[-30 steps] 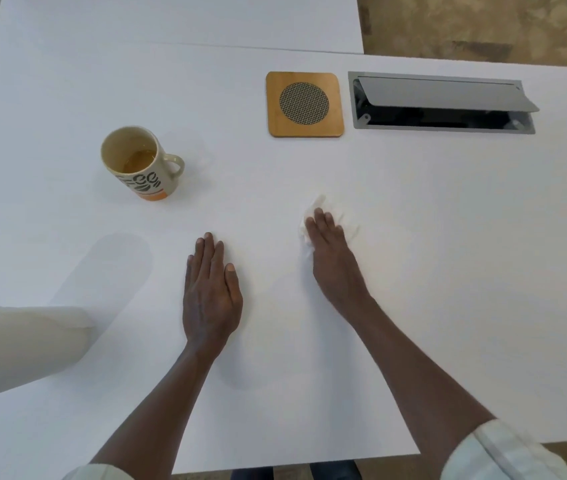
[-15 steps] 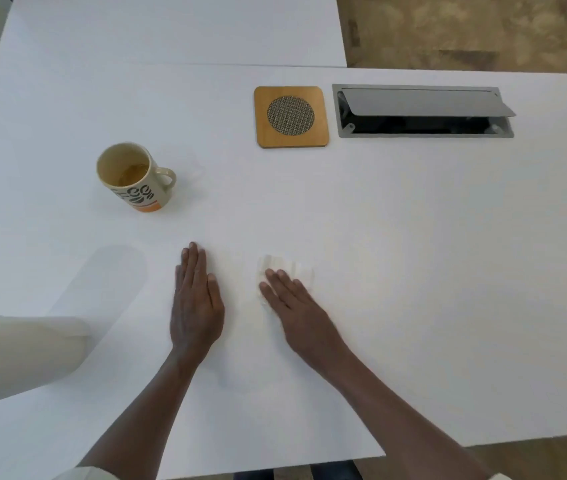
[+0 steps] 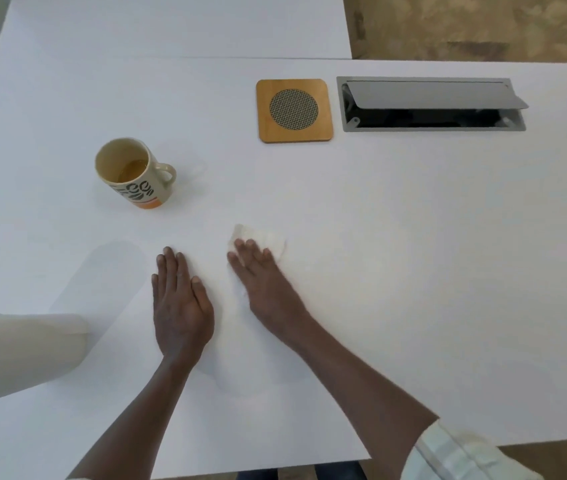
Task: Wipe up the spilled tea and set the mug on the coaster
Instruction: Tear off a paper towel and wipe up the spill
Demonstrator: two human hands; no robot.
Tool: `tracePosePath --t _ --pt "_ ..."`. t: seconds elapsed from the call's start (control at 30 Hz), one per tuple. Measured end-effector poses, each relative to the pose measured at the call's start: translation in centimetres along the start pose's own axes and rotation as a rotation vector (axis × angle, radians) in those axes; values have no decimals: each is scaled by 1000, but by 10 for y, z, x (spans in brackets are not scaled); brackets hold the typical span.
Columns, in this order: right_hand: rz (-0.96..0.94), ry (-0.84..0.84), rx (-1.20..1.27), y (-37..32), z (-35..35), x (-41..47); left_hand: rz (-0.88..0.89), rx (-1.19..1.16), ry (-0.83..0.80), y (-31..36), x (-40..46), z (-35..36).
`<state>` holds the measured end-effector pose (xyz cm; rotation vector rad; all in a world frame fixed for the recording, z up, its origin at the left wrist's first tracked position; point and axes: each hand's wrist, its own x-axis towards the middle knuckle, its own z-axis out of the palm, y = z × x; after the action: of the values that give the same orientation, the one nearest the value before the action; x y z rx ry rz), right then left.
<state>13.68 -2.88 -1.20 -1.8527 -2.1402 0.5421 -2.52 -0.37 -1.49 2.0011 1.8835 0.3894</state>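
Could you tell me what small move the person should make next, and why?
Probably lift the mug onto the coaster: the right hand presses the tissue flat, no tea shows on the table, and the left hand lies free.

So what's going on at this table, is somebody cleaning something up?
Yes. A person is wiping the white table with a crumpled white paper towel, pressed flat under the right hand. The left hand rests flat on the table beside it, holding nothing. The patterned mug, with a little tea left in it, stands off to the left, not yet on the wooden coaster, which sits bare further back beside an open cable hatch. A paper towel roll lies at the left edge.
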Motion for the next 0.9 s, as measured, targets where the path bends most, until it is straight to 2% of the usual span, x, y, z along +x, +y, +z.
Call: tracePosePath --t 0.1,0.2,0.33,0.43,0.57,0.7,0.8,0.9 --pt "-32 -26 35 7 -7 -47 -7 17 -8 0 0 0" --pt "55 0 15 39 -28 -69 -11 15 -13 -1 0 0" --pt "173 1 -19 77 -52 -36 -16 14 -7 -2 0 1" --pt "224 39 -15 77 -50 20 -14 11 3 -2 0 2" --pt "111 31 -35 30 -17 58 -18 -20 13 -1 -1 2" --pt "-53 -41 11 -10 5 23 -8 -27 12 0 -1 0" --pt "-130 -108 64 -8 -1 -29 -6 -22 7 0 -1 0" --pt "-64 -63 34 23 -22 -62 -12 -30 5 0 -1 0"
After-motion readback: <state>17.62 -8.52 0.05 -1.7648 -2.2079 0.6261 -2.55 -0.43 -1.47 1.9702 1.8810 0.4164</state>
